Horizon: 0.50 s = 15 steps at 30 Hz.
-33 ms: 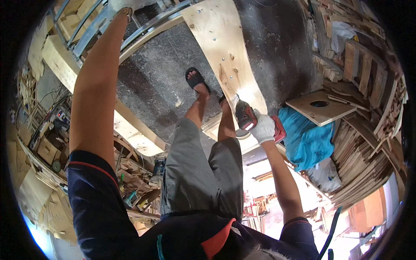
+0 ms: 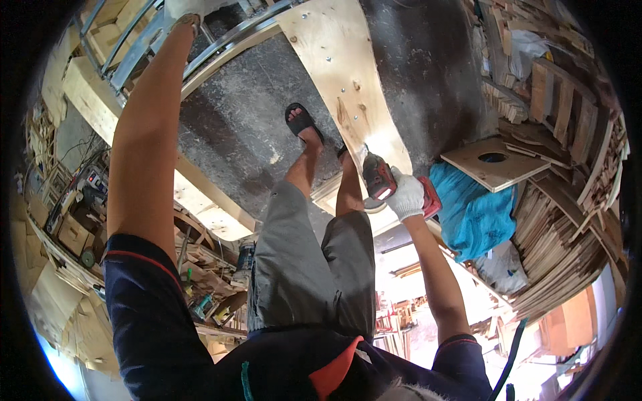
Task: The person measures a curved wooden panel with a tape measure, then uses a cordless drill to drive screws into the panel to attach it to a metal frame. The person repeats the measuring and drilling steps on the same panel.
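Observation:
My right hand, in a white knit glove, is closed round the grip of a red and black cordless drill. The drill's front end meets the near part of a long, curved-edge plywood panel. A row of screw heads runs along that panel. At the upper left my left arm stretches far out, and my gloved left hand is beside a curved metal frame edged with wood. The top rim cuts into that hand, so its fingers do not show clearly.
Pale boards of a wooden frame stand to the left of my legs. A blue cloth bundle lies right of the drill, beside a board with a round hole. Stacked wood strips line the right side. Wood scraps and tools crowd the left.

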Available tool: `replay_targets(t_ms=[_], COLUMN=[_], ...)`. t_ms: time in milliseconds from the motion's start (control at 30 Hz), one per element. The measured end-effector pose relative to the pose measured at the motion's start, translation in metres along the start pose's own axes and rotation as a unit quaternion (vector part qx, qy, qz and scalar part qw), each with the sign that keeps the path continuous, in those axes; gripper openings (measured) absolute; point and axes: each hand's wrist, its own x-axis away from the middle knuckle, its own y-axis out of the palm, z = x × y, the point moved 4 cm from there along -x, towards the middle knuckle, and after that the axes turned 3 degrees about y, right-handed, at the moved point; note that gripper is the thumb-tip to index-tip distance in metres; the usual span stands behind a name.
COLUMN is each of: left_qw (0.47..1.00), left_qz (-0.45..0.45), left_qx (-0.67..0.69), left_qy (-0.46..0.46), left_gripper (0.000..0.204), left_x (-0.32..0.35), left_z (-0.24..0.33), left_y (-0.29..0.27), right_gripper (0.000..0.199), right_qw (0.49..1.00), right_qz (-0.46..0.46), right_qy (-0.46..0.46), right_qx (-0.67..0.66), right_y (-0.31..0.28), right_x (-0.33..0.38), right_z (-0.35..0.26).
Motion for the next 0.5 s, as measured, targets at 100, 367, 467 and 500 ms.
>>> replay_targets(t_ms=[100,367,467,500], left_qw=[0.984,0.941,0.913,0.908], left_qz=[-0.023,-0.134,-0.173,-0.175], left_qx=[-0.122,-0.278,-0.348,-0.361], left_qy=[0.127,0.138,0.122,0.120], left_gripper=[0.031,0.028,0.029,0.029], left_x=[0.000,-0.003,-0.012,-0.015], left_z=[0.005,0.033,0.032,0.030], left_y=[-0.005,-0.015,-0.012,-0.012], right_gripper=[0.072,0.070,0.067,0.067], right_qw=[1.000,0.999,1.000,0.999], right_qz=[-0.006,0.031,0.029,0.034], right_qy=[-0.003,-0.005,0.004,0.001], right_qx=[0.012,0.016,0.006,0.011], right_y=[-0.003,-0.008,-0.007,-0.008], right_x=[-0.007,-0.004,-0.004,-0.004], right_z=[-0.002,-0.004,-0.003,-0.003])
